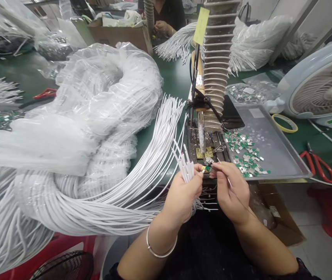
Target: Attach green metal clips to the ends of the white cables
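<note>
My left hand (185,190) is closed around the ends of several white cables (186,169), whose tips point up. Its fingertips reach a small green circuit board (208,168) below the soldering iron (201,132). My right hand (231,186) pinches at that board's right side, and a thin wire, perhaps solder (229,182), runs through its fingers. The iron hangs upright on a stand, its tip just above the board. A large bundle of white cables (96,214) sweeps in from the left to my left hand.
A metal tray (282,155) with small green-and-silver boards (246,155) is on the right, near red-handled pliers (317,165), yellow tape (284,123) and a fan (326,85). A ribbed duct (217,58) rises behind the iron. Plastic-wrapped cables (104,89) fill the left. Across sits a person (166,19).
</note>
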{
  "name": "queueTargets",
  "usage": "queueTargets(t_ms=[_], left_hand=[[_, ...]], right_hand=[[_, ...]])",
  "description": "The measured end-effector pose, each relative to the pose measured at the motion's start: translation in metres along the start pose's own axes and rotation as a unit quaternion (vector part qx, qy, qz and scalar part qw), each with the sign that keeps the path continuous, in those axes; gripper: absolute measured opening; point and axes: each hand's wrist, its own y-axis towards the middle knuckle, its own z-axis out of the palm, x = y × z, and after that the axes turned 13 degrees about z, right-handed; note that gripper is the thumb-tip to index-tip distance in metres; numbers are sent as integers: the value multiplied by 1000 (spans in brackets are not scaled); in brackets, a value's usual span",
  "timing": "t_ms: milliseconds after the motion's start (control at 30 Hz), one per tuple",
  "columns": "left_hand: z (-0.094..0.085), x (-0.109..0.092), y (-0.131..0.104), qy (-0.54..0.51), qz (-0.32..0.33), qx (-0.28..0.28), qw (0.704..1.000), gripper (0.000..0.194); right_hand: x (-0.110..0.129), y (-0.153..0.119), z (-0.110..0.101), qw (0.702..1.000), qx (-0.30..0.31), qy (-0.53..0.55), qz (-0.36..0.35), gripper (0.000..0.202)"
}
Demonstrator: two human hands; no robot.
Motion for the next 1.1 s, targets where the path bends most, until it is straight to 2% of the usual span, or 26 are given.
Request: queueTargets(t_ms=[100,233,400,633,767,833,1000,1100], left_hand=[[-2,2,-2,39,25,17,999,8],[-4,5,-3,90,68,14,994,16],[-9,6,-4,102,61,24,993,19],[-8,-4,-4,99,24,42,994,16],[-6,-6,-2,104,15,27,994,10],[-6,-6,-1,112,25,18,993,8],[-4,-7,1,131,58,11,990,6],[-2,-10,2,154,74,3,985,9]], right_hand=[[0,2,-2,999,35,-7,32,16],[-1,-1,-3,994,70,13,87,13],[-2,-5,-2,987,97,44,122,11],[-3,-2,2,1000,27,2,-3,15],[-7,-5,4,999,35,-8,-40,26],[-9,-7,5,999,35,-6,-34,29],[-11,-14,9,998,1,45,32,36],[-12,-13,11,997,-22,59,50,28]])
